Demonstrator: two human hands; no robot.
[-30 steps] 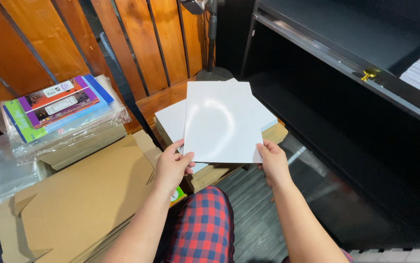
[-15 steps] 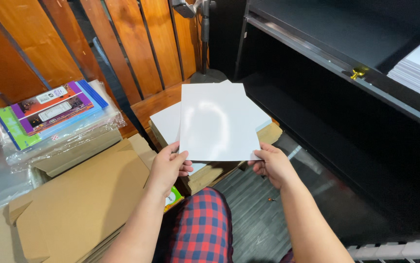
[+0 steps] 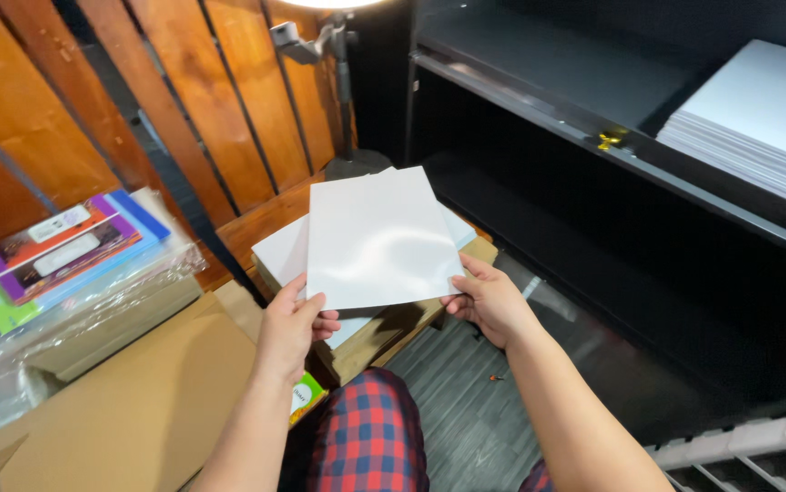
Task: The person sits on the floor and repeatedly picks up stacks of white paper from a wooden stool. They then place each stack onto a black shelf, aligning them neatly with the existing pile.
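Person seated, red-and-blue plaid trousers [image 3: 370,433] at the bottom edge, knee up between both forearms. Left forearm runs up from the lower edge, slightly bent at the wrist; left hand [image 3: 291,328] grips the lower left corner of a white glossy sheet stack [image 3: 379,239], thumb on top of the sheet, other fingers curled underneath, clamped on it. Right forearm comes in from the lower right at a steeper slant; right hand [image 3: 491,302] pinches the lower right corner of the same stack, thumb on the upper face, fingers tucked below, closed on the edge. The stack is held up off the surface, tilted a bit, roughly centre of view, sheen across its face. Just under it lies another pile of white sheets [image 3: 282,251], resting on a low brown cardboard box [image 3: 384,333], partly hidden by the held stack. By the left knee, a small green-and-white packet [image 3: 306,397] peeks out. Left of that, flattened brown cardboard [image 3: 129,410] spread over the floor. Further left, a plastic-wrapped bundle of coloured packs [image 3: 65,255], purple, blue, green edges. Grey plank floor [image 3: 457,410] between the legs and the black shelf unit [image 3: 612,173] to the right. On the shelf's upper right, a thick stack of white paper [image 3: 757,118]. Behind, slatted wooden wall [image 3: 183,100] and a lamp stand [image 3: 346,109] with a round base.
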